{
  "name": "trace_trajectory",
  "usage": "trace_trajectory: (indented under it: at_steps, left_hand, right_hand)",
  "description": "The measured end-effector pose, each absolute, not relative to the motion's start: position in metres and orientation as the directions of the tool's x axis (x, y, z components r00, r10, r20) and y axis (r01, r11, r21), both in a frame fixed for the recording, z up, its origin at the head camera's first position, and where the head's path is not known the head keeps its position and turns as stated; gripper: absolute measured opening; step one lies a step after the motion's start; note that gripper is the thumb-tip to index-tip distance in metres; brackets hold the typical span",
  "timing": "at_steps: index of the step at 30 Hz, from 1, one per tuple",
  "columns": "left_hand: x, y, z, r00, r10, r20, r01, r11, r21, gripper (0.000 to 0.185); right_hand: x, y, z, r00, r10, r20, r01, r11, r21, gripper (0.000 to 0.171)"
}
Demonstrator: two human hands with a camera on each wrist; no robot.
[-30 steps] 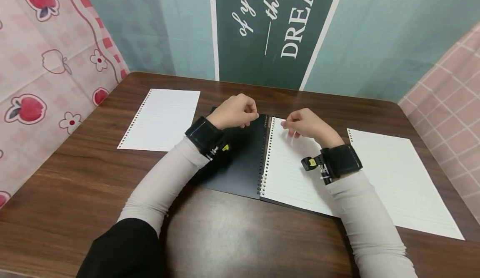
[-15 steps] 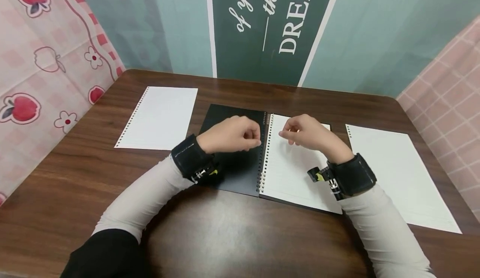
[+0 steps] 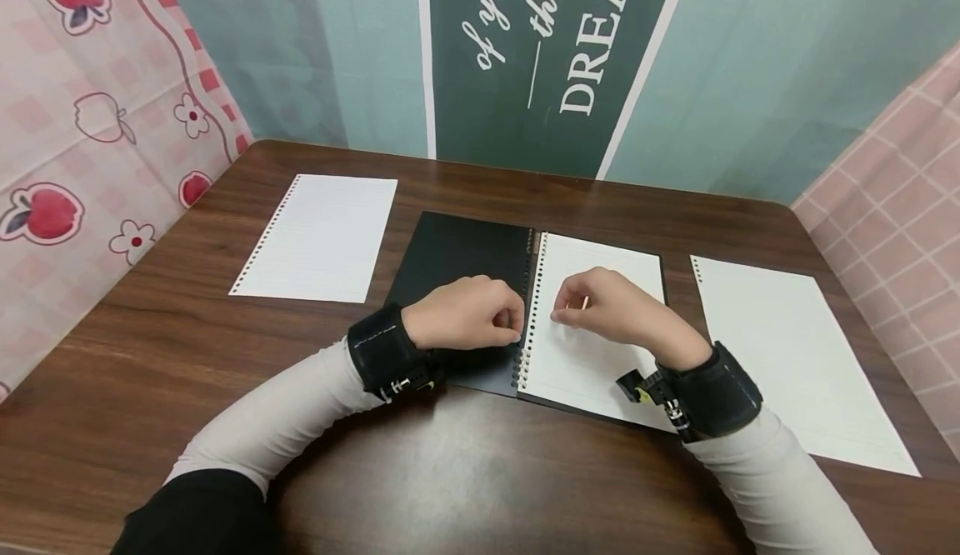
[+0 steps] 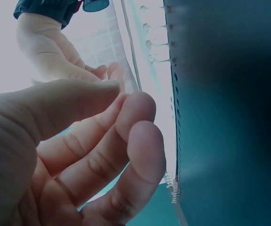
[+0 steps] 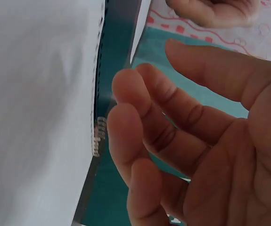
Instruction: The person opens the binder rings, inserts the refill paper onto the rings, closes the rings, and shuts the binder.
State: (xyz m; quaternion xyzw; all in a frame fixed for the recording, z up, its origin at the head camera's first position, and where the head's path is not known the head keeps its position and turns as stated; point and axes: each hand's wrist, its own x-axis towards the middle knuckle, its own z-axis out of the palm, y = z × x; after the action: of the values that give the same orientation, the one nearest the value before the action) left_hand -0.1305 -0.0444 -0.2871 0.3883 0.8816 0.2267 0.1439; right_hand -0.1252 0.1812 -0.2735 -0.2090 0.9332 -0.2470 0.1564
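Binder: we have a black loose-leaf binder (image 3: 457, 276) lying open in the middle of the table (image 3: 225, 347), its black cover spread to the left and a ruled page (image 3: 592, 322) on the right.
Spine: the ring spine (image 3: 527, 305) runs down between cover and page; in both wrist views the small rings show as a pale row at the paper's punched edge.
Left hand: our left hand (image 3: 468, 313) sits on the cover just beside the spine near its lower end, fingers curled with thumb against fingertips; the left wrist view shows nothing between them, so it holds nothing we can see.
Right hand: our right hand (image 3: 611, 309) rests on the ruled page just across the spine, fingers loosely bent and apart, nothing pinched.
Loose sheets: one punched sheet (image 3: 318, 238) lies to the left of the binder, another (image 3: 791, 355) to the right, both apart from it.
Step in hand, as we judge it: both hands are working at the lower rings, either opening or closing them.
Next move calls for: fingertips from each side meeting on the rings themselves, with even pressure, while the page stays flat so its holes do not tear.
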Motion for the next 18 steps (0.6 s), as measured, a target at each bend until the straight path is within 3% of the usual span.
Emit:
trace_trajectory:
  at_steps: [18]
  left_hand:
    - [-0.118,-0.035,-0.298,-0.675,0.737,-0.038,0.655,0.622,0.429,0.016]
  right_hand:
    - [-0.12,0.165,-0.296,-0.743,-0.637,-0.206,-0.435,0.693,-0.575,0.01]
